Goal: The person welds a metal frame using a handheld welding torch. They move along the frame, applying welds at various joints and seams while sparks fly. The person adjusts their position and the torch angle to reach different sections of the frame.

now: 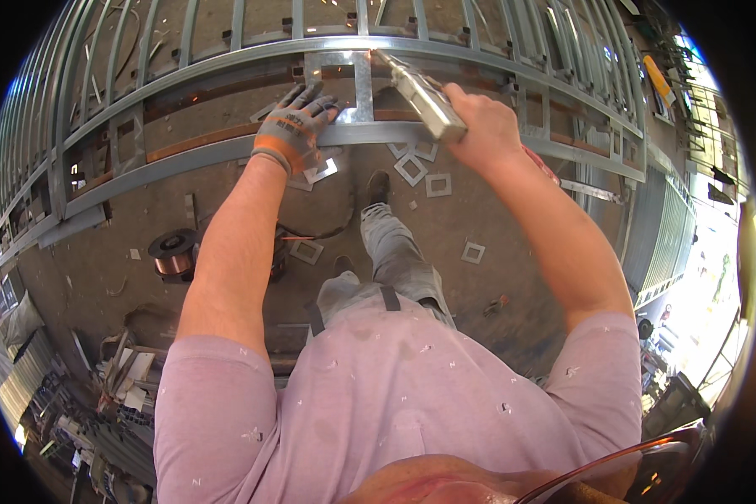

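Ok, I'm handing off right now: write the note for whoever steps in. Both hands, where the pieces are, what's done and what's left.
Left hand, in a grey and orange glove, presses flat on the square metal frame piece set against the gate frame's rails.
Right hand, bare, grips the welding torch, tip at the piece's top right corner, where a bright spot shows.
Spare square pieces lie on the floor below; a wire spool sits to the left.
Done: piece positioned. Left: which corners are already welded cannot be told from here.

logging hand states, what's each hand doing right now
Left hand: gloved, open, pressed flat on the metal frame.
Right hand: bare, closed around a welding torch.
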Demonstrator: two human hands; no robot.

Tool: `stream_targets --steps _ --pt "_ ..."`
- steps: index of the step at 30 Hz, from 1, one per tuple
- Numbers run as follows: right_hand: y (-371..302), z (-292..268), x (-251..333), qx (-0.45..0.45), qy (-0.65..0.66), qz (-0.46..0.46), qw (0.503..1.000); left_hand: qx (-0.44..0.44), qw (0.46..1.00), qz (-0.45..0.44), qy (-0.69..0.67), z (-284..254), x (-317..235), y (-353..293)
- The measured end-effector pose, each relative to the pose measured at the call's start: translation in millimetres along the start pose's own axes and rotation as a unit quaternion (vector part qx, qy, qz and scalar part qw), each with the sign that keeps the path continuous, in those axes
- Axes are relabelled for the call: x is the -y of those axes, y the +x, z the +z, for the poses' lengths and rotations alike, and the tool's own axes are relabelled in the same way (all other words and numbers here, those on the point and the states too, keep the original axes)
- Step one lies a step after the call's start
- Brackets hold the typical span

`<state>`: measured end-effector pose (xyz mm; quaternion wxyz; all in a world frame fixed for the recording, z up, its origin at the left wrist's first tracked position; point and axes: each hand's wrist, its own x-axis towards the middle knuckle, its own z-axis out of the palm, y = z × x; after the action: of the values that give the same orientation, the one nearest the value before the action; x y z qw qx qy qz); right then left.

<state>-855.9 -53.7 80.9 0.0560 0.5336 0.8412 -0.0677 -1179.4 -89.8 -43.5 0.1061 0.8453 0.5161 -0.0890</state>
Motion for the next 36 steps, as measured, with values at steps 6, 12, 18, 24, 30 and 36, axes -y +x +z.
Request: stream_targets --steps 6,12,18,24,30,36 --pt "-5 -36 -57 0.035 0.159 -0.102 0.981 0.014 1.0 0.021 -0.001 -3 4 0" --pt "50 -76 -101 0.278 0.281 -0.091 0.914 -0.014 0.997 0.014 -0.068 7 6 -5" --pt "109 -74 -120 0.399 0.34 -0.029 0.851 0.001 0.998 0.005 -0.065 -6 4 -6" --pt "140 -58 -120 0.495 0.345 0.009 0.797 -0.221 0.956 -0.149 -0.126 4 29 -36" --pt "158 -35 -119 0.55 0.326 -0.029 0.769 -0.238 0.891 -0.384 -0.042 36 74 -35" --pt "163 -21 -121 0.547 0.359 -0.006 0.756 -0.208 0.887 -0.409 -0.043 40 71 -33"
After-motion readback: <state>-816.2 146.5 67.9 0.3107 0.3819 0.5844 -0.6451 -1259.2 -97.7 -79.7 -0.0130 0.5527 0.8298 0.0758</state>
